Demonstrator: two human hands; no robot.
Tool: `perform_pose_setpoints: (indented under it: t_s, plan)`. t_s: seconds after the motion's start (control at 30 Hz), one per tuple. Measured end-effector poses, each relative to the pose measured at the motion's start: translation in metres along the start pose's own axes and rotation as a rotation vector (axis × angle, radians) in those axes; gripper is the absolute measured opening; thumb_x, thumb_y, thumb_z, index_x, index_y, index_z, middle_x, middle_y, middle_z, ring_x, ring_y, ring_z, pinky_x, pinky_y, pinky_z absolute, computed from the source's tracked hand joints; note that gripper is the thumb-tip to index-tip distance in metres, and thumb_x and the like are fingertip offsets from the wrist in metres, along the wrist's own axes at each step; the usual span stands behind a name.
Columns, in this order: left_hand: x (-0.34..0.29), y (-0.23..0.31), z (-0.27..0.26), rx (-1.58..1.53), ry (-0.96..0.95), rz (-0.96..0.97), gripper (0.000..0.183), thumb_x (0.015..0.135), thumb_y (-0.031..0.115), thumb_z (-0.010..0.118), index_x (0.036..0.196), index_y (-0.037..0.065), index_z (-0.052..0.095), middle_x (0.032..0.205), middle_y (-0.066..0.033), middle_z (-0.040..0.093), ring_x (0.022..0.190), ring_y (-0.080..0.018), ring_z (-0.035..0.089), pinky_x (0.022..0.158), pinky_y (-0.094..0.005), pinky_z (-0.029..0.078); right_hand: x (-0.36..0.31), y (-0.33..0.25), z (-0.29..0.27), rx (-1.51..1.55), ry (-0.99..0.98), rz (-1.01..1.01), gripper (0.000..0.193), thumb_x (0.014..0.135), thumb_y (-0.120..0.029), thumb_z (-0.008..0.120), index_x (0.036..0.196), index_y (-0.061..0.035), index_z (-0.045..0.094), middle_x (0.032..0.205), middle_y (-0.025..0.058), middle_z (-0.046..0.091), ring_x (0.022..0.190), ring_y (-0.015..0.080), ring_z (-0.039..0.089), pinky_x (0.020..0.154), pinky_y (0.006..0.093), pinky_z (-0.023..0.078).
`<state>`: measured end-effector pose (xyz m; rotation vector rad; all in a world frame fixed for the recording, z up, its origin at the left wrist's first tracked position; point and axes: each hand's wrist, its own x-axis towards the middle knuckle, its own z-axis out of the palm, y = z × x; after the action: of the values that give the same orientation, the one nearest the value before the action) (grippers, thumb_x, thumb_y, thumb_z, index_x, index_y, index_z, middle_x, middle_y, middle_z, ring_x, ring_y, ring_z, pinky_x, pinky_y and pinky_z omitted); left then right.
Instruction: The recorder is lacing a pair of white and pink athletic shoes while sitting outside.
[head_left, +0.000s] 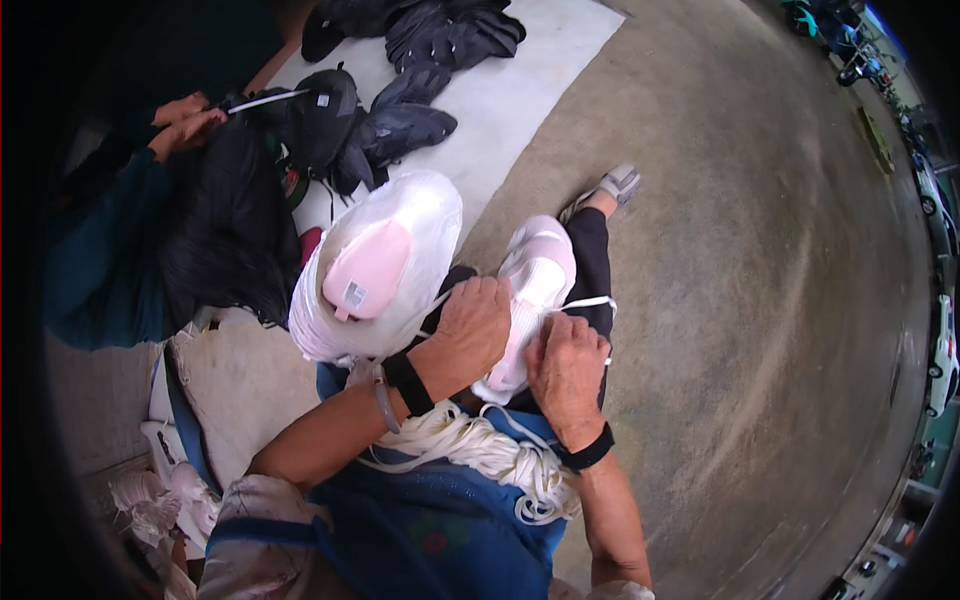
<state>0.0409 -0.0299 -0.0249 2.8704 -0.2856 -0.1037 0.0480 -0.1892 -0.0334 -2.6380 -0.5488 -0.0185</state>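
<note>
The left hand (pixel 474 318) has its fingers curled well inward at the near left side of a pink-and-white shoe upper (pixel 540 265); its fingertips are hidden, so whether it pinches anything cannot be told. The right hand (pixel 570 368) is likewise half folded, fingertips bent down beside the upper's right edge, near a white lace (pixel 590 302) sticking out to the right; its grip cannot be told either. The upper, soft and ribbed, lies lengthwise between the hands, rounded end pointing away, beside a dark trouser leg (pixel 592 250). The left forearm slants in from lower left, the right rises steeply, both hands back uppermost
</note>
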Motion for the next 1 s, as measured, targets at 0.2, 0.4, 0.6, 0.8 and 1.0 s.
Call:
perform_pose_setpoints:
  t_s: [0.2, 0.4, 0.6, 0.8, 1.0]
  plan:
    - [0.012, -0.006, 0.011, -0.022, 0.049, 0.171, 0.037, 0.077, 0.0, 0.051, 0.113, -0.01, 0.046, 0.091, -0.0179, 0.053, 0.092, -0.0321, 0.054, 0.082, -0.0373, 0.046, 0.005, 0.016, 0.012, 0.168, -0.002, -0.019, 0.024, 0.072, -0.001, 0.059, 0.094, 0.0058, 0.053, 0.086, 0.0222, 0.053, 0.079, 0.0373, 0.054, 0.069, 0.0441, 0.044]
    - [0.009, -0.019, 0.007, -0.119, -0.054, 0.106, 0.031, 0.077, 0.0, 0.055, 0.106, -0.01, 0.052, 0.095, -0.0185, 0.053, 0.095, -0.0317, 0.055, 0.081, -0.0362, 0.048, 0.007, 0.007, 0.009, 0.171, 0.056, 0.01, 0.025, 0.076, -0.001, 0.059, 0.099, 0.0048, 0.055, 0.086, 0.0193, 0.054, 0.078, 0.0351, 0.056, 0.069, 0.0439, 0.045]
    - [0.006, -0.012, 0.0, -0.258, -0.022, -0.015, 0.03, 0.08, 0.001, 0.055, 0.109, -0.006, 0.05, 0.097, -0.0198, 0.051, 0.096, -0.0353, 0.054, 0.081, -0.0377, 0.048, 0.003, 0.004, 0.011, 0.043, 0.018, -0.001, 0.026, 0.077, -0.005, 0.06, 0.102, 0.0031, 0.056, 0.088, 0.0172, 0.054, 0.08, 0.0329, 0.056, 0.072, 0.0431, 0.043]
    - [0.008, 0.0, 0.005, -0.585, 0.192, -0.1, 0.024, 0.077, -0.002, 0.063, 0.096, 0.0, 0.048, 0.098, -0.0178, 0.049, 0.094, -0.0382, 0.052, 0.082, -0.0402, 0.044, 0.007, 0.018, 0.014, 0.173, -0.031, -0.059, 0.028, 0.076, -0.004, 0.06, 0.102, 0.0037, 0.056, 0.089, 0.019, 0.054, 0.082, 0.0349, 0.055, 0.072, 0.0442, 0.042]
    - [0.01, 0.011, 0.016, -0.462, 0.268, -0.065, 0.021, 0.074, -0.001, 0.067, 0.087, 0.003, 0.051, 0.094, -0.0156, 0.047, 0.091, -0.0357, 0.052, 0.079, -0.0407, 0.043, 0.009, 0.022, 0.009, 0.283, -0.108, -0.04, 0.031, 0.074, 0.0, 0.061, 0.104, 0.0046, 0.056, 0.089, 0.0207, 0.053, 0.083, 0.0383, 0.054, 0.073, 0.0441, 0.043]
